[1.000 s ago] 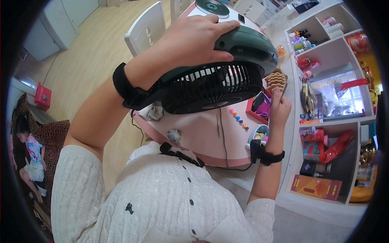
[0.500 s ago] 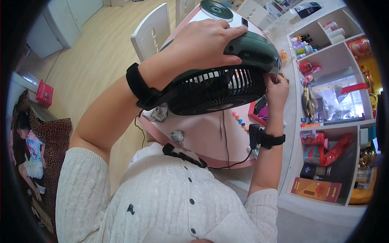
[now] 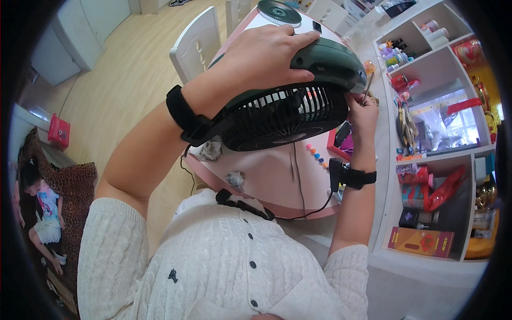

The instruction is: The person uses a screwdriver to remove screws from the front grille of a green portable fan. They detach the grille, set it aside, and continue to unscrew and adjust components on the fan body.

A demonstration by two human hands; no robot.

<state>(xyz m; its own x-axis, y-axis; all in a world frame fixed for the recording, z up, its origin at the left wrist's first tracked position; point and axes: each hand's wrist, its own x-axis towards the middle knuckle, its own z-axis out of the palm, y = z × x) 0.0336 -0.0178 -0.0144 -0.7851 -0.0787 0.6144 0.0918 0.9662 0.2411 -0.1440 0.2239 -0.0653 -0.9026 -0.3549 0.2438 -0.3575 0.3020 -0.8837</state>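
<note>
A fan with a dark green housing (image 3: 333, 63) and a black slatted grille (image 3: 288, 114) is tilted up above the table, its grille side toward me. My left hand (image 3: 266, 56) lies over the top of the housing, thumb and fingers clamped round it. At the fan's right end my right hand (image 3: 364, 109) pinches a thin metal rod (image 3: 369, 88) close to the housing edge. The rod's far end and the fingertips are partly hidden. A round green piece with a pale ribbed rim (image 3: 279, 13) lies at the table's far end.
The pink-edged table (image 3: 266, 181) holds a crumpled grey wad (image 3: 234, 180), coloured beads (image 3: 314, 153) and a red box (image 3: 335, 144). White chairs (image 3: 194, 42) stand at its left. Full shelves (image 3: 384, 186) line the right. A person (image 3: 45, 205) sits at far left.
My head view has shifted slightly. The thin rod by my right hand now leans more to the right; my left hand keeps its hold on the fan.
</note>
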